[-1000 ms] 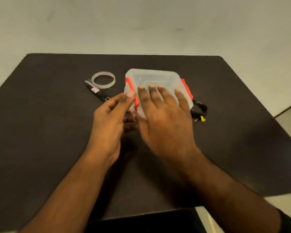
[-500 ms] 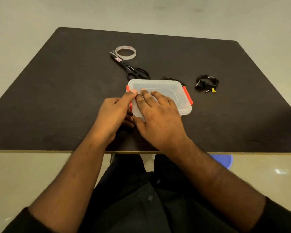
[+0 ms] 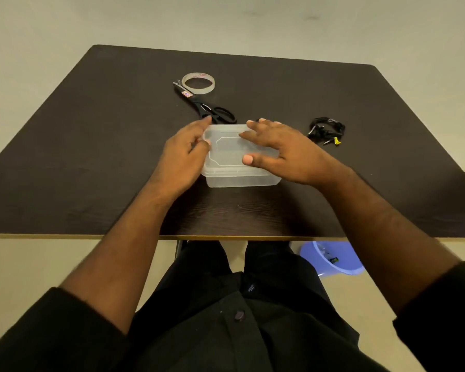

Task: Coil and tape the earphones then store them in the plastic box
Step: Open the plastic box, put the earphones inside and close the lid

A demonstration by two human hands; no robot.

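Head view: a clear plastic box (image 3: 239,167) with its lid on sits on the dark table (image 3: 91,157), near the front edge. The left hand (image 3: 184,151) lies against the box's left end, fingers loosely bent over that edge; whether they actually clasp it I cannot tell. The right hand (image 3: 282,151) rests on the lid's right part, fingers spread and nearly straight, thumb tip on the lid, holding nothing.

The earphones (image 3: 326,130) lie in a black bundle on the table to the right of the box, apart from it and outside it. Black scissors (image 3: 207,108) lie behind the box's left corner, their handles near the left fingertips. A tape roll (image 3: 198,83) lies flat at the scissors' far tip. A blue bin (image 3: 333,261) stands on the floor under the table's edge.
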